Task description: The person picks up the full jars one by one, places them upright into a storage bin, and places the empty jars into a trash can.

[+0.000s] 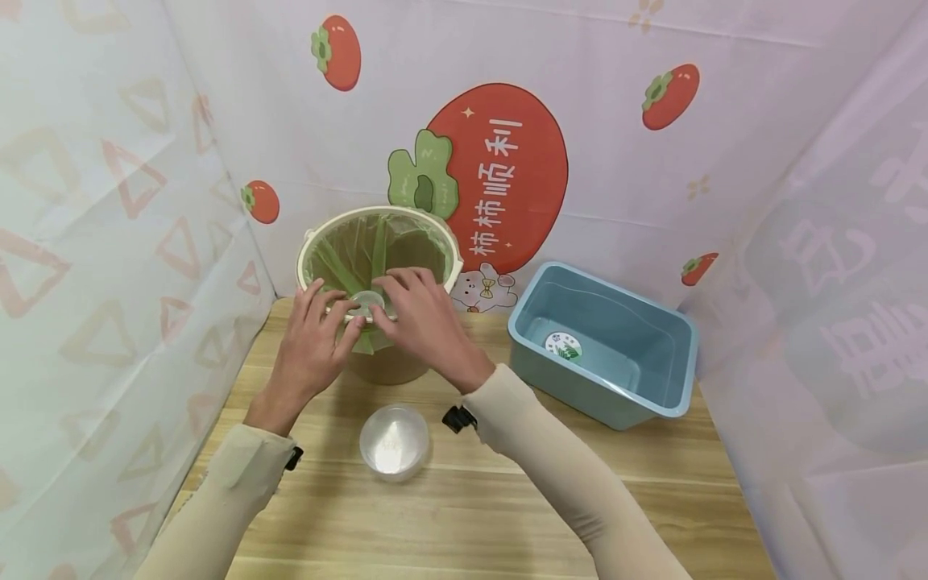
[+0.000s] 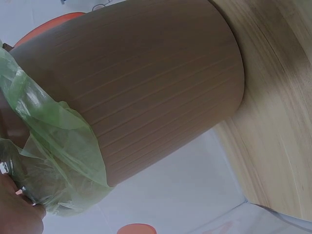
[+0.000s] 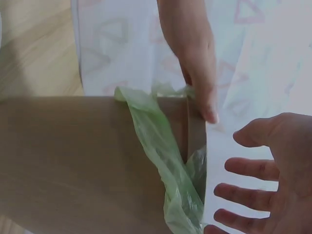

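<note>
A trash can with a cream rim stands upright, lined with a green translucent bag. Part of that bag hangs over the outside of the wall. My left hand grips the near rim, its thumb outside and fingers over the top. Opposite it, my right hand hovers at the rim; in the right wrist view its fingers are spread and fairly straight beside the bag's folded edge. Between both hands shows a small clear round shape.
A clear plastic bowl sits on the wooden table in front of the trash can. To the right is a blue rectangular basin with a round label inside. Printed white cloth hangs behind and along both sides.
</note>
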{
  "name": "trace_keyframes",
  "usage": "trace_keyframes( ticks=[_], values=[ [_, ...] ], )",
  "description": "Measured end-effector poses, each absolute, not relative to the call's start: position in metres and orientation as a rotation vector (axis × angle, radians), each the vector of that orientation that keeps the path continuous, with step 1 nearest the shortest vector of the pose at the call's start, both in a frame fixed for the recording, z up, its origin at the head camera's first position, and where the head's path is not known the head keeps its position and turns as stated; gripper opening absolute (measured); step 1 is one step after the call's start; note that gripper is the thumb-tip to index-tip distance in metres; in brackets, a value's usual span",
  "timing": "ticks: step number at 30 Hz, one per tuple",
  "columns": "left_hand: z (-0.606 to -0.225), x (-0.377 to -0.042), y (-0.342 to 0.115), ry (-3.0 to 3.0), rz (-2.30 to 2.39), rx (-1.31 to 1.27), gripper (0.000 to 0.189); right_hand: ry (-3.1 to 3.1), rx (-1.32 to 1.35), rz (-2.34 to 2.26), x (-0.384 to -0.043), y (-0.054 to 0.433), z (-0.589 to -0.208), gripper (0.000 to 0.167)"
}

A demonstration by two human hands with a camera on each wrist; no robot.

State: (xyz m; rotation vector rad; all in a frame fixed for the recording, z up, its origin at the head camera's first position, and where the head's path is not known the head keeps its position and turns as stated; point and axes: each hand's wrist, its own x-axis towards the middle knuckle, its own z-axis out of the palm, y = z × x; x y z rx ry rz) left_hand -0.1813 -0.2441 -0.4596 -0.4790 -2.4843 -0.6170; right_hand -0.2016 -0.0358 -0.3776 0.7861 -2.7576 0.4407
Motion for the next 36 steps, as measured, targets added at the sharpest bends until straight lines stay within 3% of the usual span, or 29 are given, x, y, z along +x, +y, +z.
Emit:
trace_keyframes(
  ticks=[12, 36],
  values=[
    [-0.46, -0.182, -0.246, -2.492, -0.628, -0.471, 0.033, -2.548, 0.812, 0.602, -0.152, -0.012, -0.391, 0.037],
    [-0.462, -0.183, -0.244, -2.512, -0.66, -0.46, 0.036, -2.559, 0.794, 0.691, -0.109, 0.016, -0.444, 0.035]
  ],
)
